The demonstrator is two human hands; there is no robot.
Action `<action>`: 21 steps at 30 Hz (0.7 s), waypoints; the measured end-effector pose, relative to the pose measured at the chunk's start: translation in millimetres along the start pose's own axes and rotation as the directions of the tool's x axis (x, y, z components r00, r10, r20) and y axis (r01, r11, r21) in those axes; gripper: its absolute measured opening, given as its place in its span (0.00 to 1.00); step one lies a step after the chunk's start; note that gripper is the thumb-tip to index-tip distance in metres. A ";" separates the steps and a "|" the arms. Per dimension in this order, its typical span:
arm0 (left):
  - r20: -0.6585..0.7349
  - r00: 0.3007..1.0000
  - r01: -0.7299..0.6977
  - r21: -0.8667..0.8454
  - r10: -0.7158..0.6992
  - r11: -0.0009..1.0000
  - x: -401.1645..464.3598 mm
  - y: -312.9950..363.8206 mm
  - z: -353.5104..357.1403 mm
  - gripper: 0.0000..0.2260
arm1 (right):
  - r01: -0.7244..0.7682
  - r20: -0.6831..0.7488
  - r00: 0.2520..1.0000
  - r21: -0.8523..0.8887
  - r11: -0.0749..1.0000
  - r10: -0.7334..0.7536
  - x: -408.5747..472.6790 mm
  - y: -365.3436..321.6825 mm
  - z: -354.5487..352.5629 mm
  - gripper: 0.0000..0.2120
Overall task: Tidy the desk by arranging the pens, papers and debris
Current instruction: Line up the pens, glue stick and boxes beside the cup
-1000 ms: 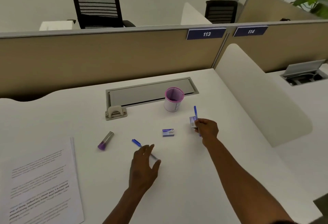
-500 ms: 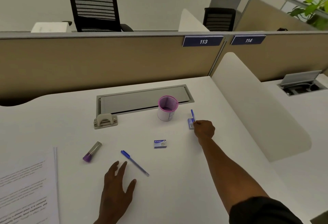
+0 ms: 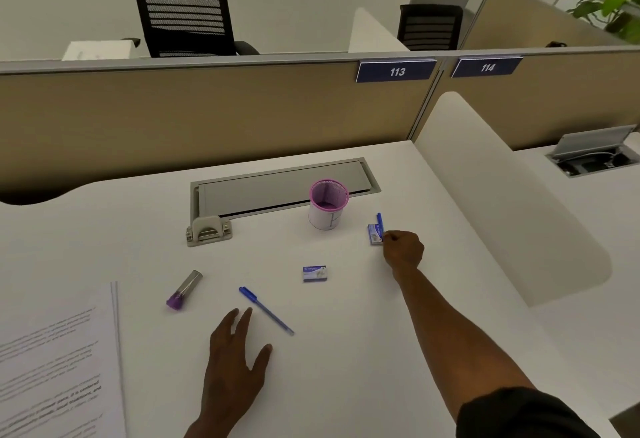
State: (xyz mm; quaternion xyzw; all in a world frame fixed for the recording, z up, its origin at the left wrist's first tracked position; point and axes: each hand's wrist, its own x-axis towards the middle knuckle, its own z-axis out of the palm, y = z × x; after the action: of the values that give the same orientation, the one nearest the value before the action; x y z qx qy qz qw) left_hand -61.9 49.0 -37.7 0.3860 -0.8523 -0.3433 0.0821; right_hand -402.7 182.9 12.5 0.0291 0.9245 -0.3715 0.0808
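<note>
Just right of the cup [image 3: 328, 205], the right hand [image 3: 403, 252] is gripping a pen [image 3: 380, 222] (pointing away); the left hand [image 3: 235, 365] is lying flat, fingers spread, beside another pen [image 3: 266, 310].

Beige partition [image 3: 207, 118] behind white desk [image 3: 346, 385]; black mesh chair [image 3: 183, 11] beyond, leafy plant [image 3: 616, 1] far right
</note>
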 end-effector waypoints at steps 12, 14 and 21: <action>-0.016 0.999 -0.039 0.002 0.039 0.999 0.1 5.3 -4.4 0.32 | 0.179 -0.227 0.964 0.163 0.970 -0.140 -46.0 3.6 13.4 0.07; -0.028 0.999 -0.030 0.001 0.030 1.000 0.3 8.8 -3.8 0.31 | 0.397 -0.102 0.917 0.156 0.905 -0.385 -76.8 9.4 29.7 0.06; -0.032 0.999 -0.016 0.026 0.017 1.000 11.3 34.2 -5.7 0.30 | 0.682 0.367 0.712 -0.163 0.713 -0.598 -113.9 21.0 70.4 0.25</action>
State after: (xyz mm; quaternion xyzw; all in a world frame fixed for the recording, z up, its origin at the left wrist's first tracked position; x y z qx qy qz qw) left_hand -88.0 53.9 -12.7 0.3856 -0.8584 -0.3253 0.0934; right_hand -279.1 150.1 -32.4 -0.3629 0.8971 -0.2383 0.0823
